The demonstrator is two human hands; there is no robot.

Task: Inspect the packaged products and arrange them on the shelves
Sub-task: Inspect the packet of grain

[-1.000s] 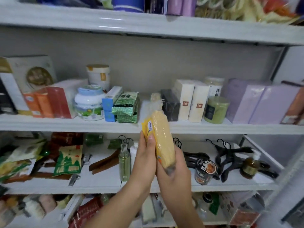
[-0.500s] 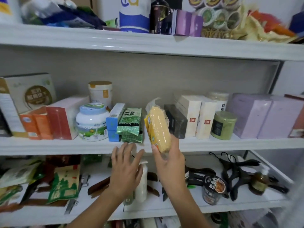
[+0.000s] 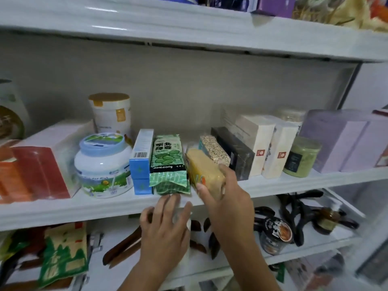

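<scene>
The fingers [image 3: 229,169] and thumb of the right hand [image 3: 230,199] curl round the near end of the yellow package [image 3: 200,164], a tight, grainy brick in clear wrap. It lies tilted on the middle shelf [image 3: 84,208], in the gap between the green bean pack [image 3: 169,158] and a speckled grain pack [image 3: 214,149]. The left hand [image 3: 165,224] holds nothing, its fingers loosely spread at the shelf's front edge below the green pack.

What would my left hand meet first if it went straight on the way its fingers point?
Likely the green packet, just beyond the shelf edge that the left hand reaches; depth is unclear.
</scene>
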